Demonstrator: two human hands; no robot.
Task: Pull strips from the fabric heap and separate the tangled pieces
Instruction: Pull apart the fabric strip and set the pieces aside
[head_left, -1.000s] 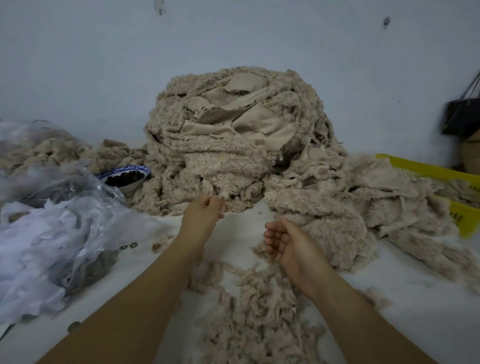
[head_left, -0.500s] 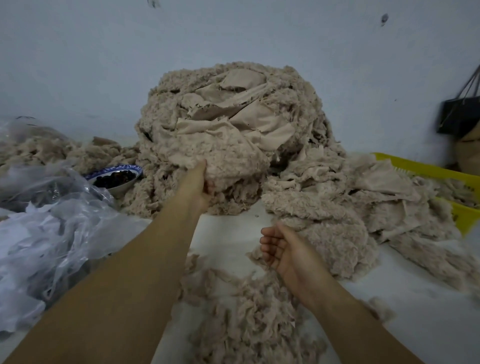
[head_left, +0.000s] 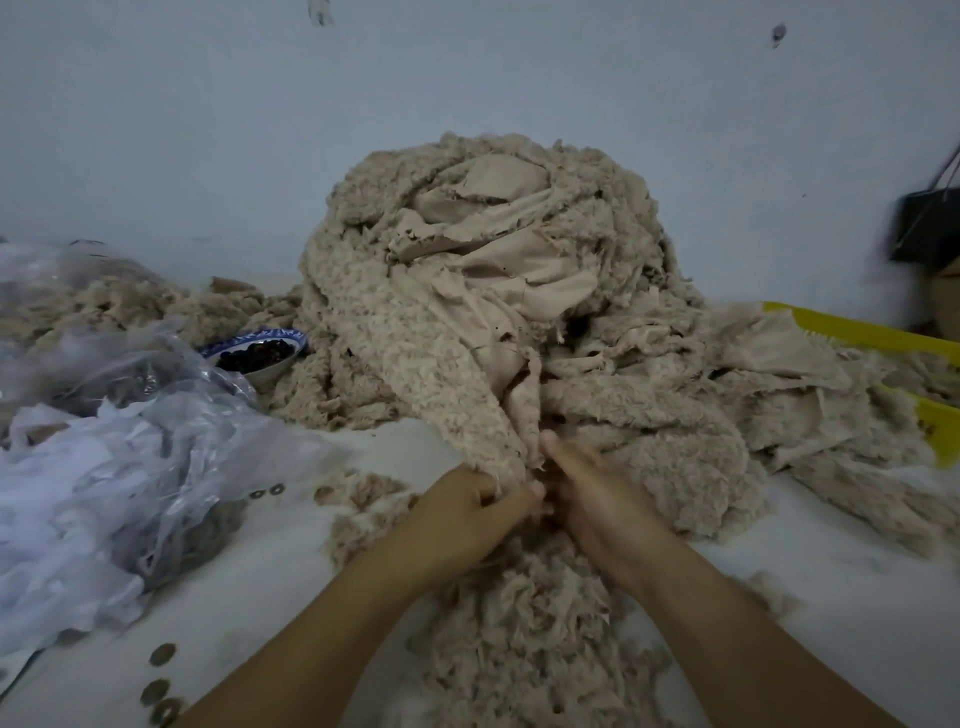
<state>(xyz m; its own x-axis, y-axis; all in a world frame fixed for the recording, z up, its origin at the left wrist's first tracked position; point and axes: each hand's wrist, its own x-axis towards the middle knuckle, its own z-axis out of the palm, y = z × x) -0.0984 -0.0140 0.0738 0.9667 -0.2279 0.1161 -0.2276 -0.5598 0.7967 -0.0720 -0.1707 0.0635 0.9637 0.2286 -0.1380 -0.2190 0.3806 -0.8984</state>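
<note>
A person is working at a bench (head_left: 831, 597) piled with beige fleece offcuts. The left hand (head_left: 467, 514) is gripping the lower end of a long fleecy strip (head_left: 431, 374), fingers curled round its frayed edge. The right hand (head_left: 597, 493) is pressing in just beside it, thumb pointing up at the same edge. Whether its fingers are pinching cloth cannot be told, since they are lying hidden against the fabric. The strip is running up and away from the hands, leaning left, its far end lying draped on the heap (head_left: 493, 234) directly ahead by the wall. Both hands are sitting at the strip's near end, the left on its outer side, so the next pull is likely heading back toward the body, along the strip's length. Loose scraps (head_left: 530, 623) are lying beneath the wrists.
</note>
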